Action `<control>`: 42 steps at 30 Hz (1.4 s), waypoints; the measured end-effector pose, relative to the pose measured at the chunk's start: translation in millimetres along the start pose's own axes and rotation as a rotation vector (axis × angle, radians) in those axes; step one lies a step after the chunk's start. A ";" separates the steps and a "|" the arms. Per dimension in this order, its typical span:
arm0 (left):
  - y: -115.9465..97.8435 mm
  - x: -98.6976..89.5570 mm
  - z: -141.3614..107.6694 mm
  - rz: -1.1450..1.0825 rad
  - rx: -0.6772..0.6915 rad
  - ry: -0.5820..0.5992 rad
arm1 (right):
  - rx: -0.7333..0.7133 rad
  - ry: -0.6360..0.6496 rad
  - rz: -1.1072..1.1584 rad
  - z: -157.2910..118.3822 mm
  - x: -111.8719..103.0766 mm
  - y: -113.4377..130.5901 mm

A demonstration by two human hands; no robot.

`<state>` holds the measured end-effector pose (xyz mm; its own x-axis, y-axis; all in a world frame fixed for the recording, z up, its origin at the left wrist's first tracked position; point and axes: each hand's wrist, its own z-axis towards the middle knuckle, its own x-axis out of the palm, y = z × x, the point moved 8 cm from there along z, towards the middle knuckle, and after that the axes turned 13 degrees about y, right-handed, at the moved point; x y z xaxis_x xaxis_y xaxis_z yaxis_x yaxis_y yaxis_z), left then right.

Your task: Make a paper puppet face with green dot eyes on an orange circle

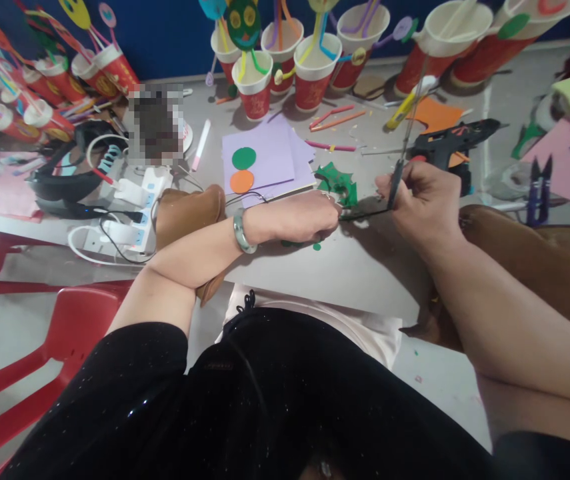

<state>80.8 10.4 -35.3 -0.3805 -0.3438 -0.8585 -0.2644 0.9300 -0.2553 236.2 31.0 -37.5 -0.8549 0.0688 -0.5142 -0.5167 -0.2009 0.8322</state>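
Note:
My left hand, with a jade-coloured bangle at the wrist, is closed over the table, its fingers curled around one end of a thin dark strip. The strip spans the gap to my right hand. Pinched between the right thumb and fingers is a slim dark piece that stands upright; its exact kind is unclear. Green foam scraps with cut-out edges lie just behind the left hand. Beyond them, a green circle and an orange circle rest on purple foam sheets.
A black glue gun lies behind my right hand, near a yellow cutter and purple-handled pliers. Decorated red-and-white paper cups line the back. A power strip sits left; red chairs stand below.

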 end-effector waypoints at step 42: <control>2.1 4.1 2.7 0.021 0.009 -0.068 | 0.036 0.026 0.032 1.7 2.5 -3.3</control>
<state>81.0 11.3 -40.5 -0.3246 -0.3148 -0.8920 -0.2488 0.9382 -0.2406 235.8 33.5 -41.2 -0.8698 0.0373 -0.4919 -0.4907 -0.1677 0.8550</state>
